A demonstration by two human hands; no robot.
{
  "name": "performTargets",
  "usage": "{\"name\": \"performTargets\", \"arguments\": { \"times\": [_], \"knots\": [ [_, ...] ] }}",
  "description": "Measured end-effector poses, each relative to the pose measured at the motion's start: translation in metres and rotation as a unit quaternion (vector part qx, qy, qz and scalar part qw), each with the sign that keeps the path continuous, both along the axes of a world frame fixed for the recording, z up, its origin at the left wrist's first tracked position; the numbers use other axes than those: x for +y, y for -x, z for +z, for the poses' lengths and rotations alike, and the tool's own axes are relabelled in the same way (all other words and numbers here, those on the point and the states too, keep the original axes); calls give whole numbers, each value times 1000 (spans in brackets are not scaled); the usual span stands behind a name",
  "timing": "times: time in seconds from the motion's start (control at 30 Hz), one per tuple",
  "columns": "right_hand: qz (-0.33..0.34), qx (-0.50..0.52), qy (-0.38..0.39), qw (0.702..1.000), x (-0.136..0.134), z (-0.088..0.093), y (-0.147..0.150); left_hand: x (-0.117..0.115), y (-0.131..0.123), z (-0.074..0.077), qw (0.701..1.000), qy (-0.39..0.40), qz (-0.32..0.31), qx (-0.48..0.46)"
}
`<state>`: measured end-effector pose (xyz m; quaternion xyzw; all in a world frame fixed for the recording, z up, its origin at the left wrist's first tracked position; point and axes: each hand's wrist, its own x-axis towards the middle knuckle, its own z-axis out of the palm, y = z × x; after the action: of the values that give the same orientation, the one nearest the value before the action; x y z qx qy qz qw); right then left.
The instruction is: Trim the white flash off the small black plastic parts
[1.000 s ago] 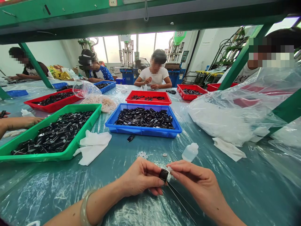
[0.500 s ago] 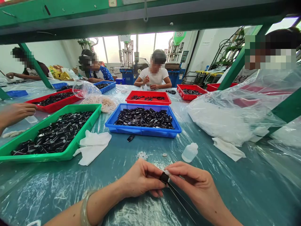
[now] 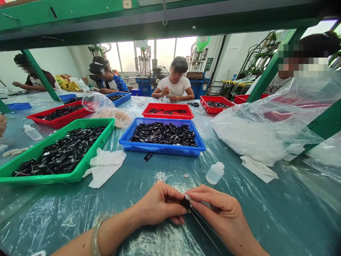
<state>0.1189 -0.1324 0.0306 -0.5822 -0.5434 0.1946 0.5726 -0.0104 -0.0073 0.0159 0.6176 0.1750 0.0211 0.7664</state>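
My left hand (image 3: pixel 160 203) pinches a small black plastic part (image 3: pixel 185 203) between thumb and fingers, low over the plastic-covered table (image 3: pixel 133 185). My right hand (image 3: pixel 218 209) meets it from the right, its fingertips pressing a tiny white piece (image 3: pixel 187 196) onto the top of the black part. A thin dark tool (image 3: pixel 205 229), like tweezers, runs back under my right palm. Just beyond my hands lie a small clear squeeze bottle (image 3: pixel 215 173) and a scatter of tiny white bits (image 3: pixel 161 176).
A blue tray (image 3: pixel 162 146) of black parts sits ahead, a green tray (image 3: pixel 80 167) of them to the left, with a white cloth (image 3: pixel 104 166) between. Red trays (image 3: pixel 167 114) stand farther back. A large plastic bag (image 3: pixel 266 131) fills the right. Several people work around the table.
My right fingertips have closed onto the black part, covering more of it, and both hands sank slightly. At the left edge a co-worker's hand withdrew, leaving a small bottle on the table.
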Motion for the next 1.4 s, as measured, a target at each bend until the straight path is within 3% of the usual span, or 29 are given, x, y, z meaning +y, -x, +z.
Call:
{"name": "performTargets", "arguments": {
  "times": [0.5, 1.4],
  "knots": [
    [6, -144, -62, 988, 0, -7, -2, -3, 1, 2, 999, -43, 14, 12],
    [33, -168, -33, 985, 1, -3, -4, -4, 2, 3, 998, -57, 15, 15]
  ]
}}
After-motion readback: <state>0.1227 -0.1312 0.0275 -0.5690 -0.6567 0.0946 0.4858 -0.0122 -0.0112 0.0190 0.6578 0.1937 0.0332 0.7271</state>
